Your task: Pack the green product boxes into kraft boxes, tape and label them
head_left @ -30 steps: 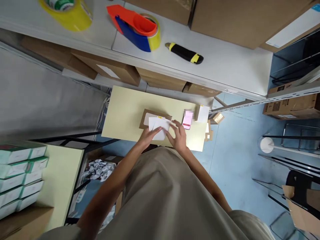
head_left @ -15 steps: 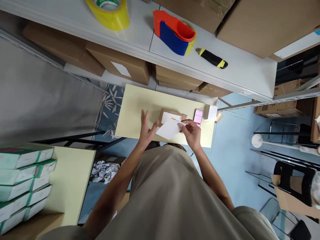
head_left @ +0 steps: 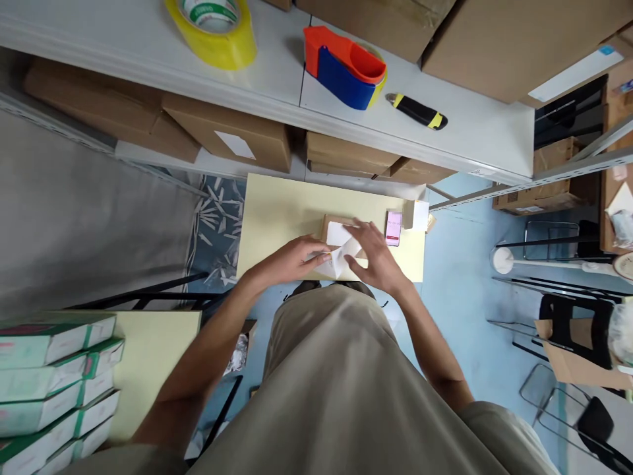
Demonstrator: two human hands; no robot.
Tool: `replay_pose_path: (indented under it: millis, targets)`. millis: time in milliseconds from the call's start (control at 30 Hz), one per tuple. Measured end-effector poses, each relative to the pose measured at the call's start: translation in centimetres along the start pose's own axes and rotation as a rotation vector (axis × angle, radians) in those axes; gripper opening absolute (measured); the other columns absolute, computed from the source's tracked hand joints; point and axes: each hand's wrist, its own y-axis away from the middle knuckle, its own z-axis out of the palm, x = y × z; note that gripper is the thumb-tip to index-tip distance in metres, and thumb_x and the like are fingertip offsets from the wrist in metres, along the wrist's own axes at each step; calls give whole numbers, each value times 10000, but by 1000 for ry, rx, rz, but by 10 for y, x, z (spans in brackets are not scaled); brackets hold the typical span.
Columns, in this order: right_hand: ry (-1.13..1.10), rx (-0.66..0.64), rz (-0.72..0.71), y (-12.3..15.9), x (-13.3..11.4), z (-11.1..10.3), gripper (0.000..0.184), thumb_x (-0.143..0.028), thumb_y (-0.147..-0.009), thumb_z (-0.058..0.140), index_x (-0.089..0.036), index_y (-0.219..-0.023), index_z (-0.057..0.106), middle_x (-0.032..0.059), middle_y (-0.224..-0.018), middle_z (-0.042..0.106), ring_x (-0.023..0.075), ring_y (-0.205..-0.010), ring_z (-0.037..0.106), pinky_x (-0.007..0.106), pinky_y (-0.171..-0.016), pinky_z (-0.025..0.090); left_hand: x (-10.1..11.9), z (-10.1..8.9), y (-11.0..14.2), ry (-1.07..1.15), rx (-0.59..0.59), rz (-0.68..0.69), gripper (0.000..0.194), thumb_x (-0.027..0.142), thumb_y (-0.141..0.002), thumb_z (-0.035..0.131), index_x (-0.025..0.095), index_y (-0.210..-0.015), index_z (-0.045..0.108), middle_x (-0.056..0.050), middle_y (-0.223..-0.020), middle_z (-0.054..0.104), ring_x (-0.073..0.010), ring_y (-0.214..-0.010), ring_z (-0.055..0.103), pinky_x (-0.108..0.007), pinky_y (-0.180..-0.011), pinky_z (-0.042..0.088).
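A small brown cardboard box point(head_left: 330, 226) with a white label lies on the pale yellow table point(head_left: 277, 211). A white sheet of paper point(head_left: 341, 259) lies partly over the box's near edge. My left hand point(head_left: 297, 258) rests on the sheet's left side with its fingers closed on the paper's edge. My right hand point(head_left: 373, 254) lies flat on the sheet and the box, fingers stretched out. A pink phone point(head_left: 393, 228) lies just right of my right hand.
A white shelf point(head_left: 475, 132) above the table carries a yellow tape roll point(head_left: 212, 30), a red and blue tape dispenser point(head_left: 343, 66) and a black and yellow utility knife point(head_left: 417, 111). Cardboard boxes point(head_left: 232, 135) sit beneath it. Green-and-white cartons point(head_left: 49, 376) are stacked at lower left.
My right hand has lowered the lifted sheet onto the box and now lies flat on it. My left hand, raised and spread before, has come down onto the sheet's left edge.
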Motion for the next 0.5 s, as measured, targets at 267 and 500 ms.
replay_pose_path:
  millis: [267, 500]
  targets:
    - [-311, -395, -61, -7, 0, -5, 229, -346, -1102, 579, -241, -997, 754, 14, -910, 774, 204, -851, 705, 461, -1024, 598, 9, 5, 0, -26, -306, 2, 328, 506, -946, 720, 220, -792, 764, -18, -728, 673, -184, -667, 570, -265, -646, 411]
    - [-654, -346, 118, 2, -5, -24, 298, -427, -1054, 634, -199, -917, 768, 32, -874, 762, 179, -813, 668, 303, -751, 546, 35, 16, -2, 72, -283, -42, 381, 553, -946, 713, 216, -779, 773, -11, -704, 660, -182, -671, 564, -259, -640, 431]
